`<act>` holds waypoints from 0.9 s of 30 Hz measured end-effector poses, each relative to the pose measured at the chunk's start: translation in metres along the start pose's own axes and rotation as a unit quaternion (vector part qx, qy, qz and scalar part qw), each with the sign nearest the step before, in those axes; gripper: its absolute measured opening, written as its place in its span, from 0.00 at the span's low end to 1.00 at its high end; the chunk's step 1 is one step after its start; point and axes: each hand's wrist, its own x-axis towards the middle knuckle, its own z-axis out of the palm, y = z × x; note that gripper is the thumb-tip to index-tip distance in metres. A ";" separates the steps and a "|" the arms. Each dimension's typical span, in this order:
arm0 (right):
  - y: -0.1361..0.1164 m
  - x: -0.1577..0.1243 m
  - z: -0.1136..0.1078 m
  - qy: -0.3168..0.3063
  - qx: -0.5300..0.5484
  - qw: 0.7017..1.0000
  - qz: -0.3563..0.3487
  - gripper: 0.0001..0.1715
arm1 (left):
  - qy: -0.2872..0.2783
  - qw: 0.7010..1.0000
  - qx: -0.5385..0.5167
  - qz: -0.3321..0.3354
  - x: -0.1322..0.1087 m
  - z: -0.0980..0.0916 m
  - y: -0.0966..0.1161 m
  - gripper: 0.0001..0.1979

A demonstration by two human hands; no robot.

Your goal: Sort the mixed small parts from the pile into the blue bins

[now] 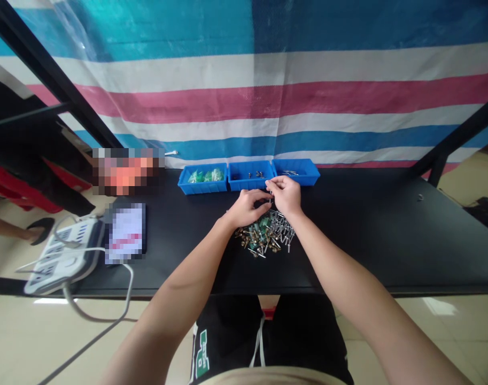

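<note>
A mixed heap of small hardware (263, 235) lies on the black tabletop under my hands. It holds silver rivets (284, 229) on the right, brass-coloured fittings (272, 243) and green plastic pieces (263, 223). My right hand (286, 195) is closed in a pinch above the heap's far edge, with a thin silver rivet (270, 201) showing below its fingertips. My left hand (247, 207) curls beside it, thumb and fingers drawn together close to that rivet; what they grip is hidden.
Three blue bins stand in a row behind my hands: the left bin (203, 187) with green pieces, the middle bin (249, 184) with a few small fittings, the right bin (308, 174) with thin rivets. A power strip (67, 256) and a blurred-out tablet (126, 235) sit left. Another person stands far left.
</note>
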 end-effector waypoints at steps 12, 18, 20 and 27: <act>-0.007 -0.005 -0.007 -0.136 -0.120 0.980 -0.080 0.17 | 0.182 0.974 -0.063 -0.115 0.002 -0.006 -0.009 0.07; -0.010 -0.009 -0.005 -0.194 -0.170 0.959 -0.116 0.14 | 0.212 0.962 -0.078 -0.153 0.004 -0.010 -0.015 0.09; -0.007 -0.007 -0.005 -0.174 -0.160 0.967 -0.092 0.14 | 0.217 0.959 -0.088 -0.159 0.004 -0.009 -0.017 0.12; 0.010 0.019 -0.016 0.035 -0.011 0.993 0.114 0.11 | 0.250 0.948 -0.089 -0.174 0.005 -0.008 -0.020 0.16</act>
